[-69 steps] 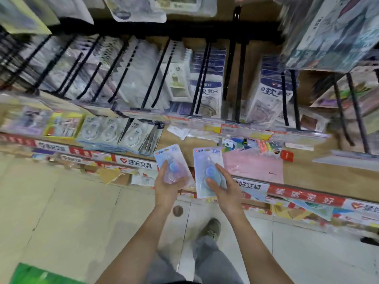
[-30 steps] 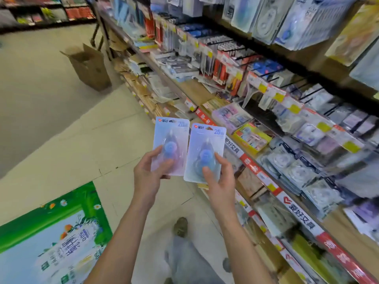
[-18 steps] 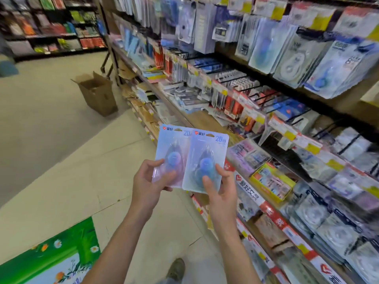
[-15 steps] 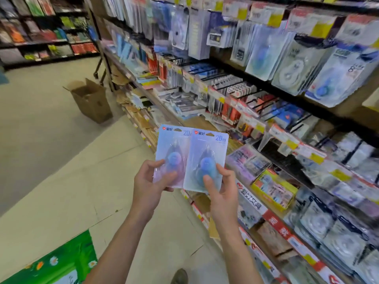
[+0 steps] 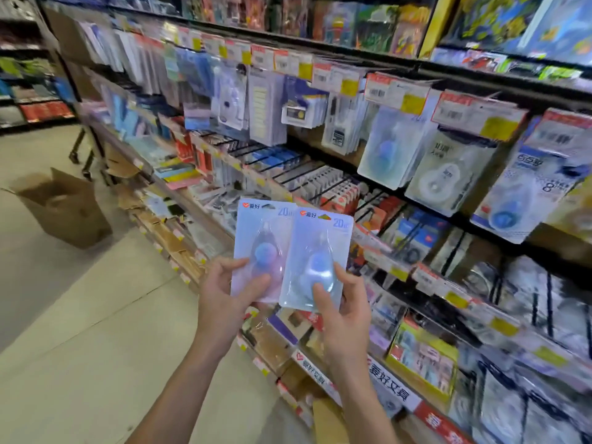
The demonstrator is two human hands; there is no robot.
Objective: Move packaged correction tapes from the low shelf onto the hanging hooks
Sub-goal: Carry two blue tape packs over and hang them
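Hands raised before hanging display; left hand [image 5: 226, 283] pinches left correction tape pack [image 5: 261, 248], right hand [image 5: 344, 302] pinches right correction tape pack [image 5: 320, 257]; packs upright, overlapping, hang-holes topmost, likely readying for hooks [image 5: 323, 187] beyond.

left hand [image 5: 226, 285]: raised, gripping | right hand [image 5: 344, 310]: raised, gripping
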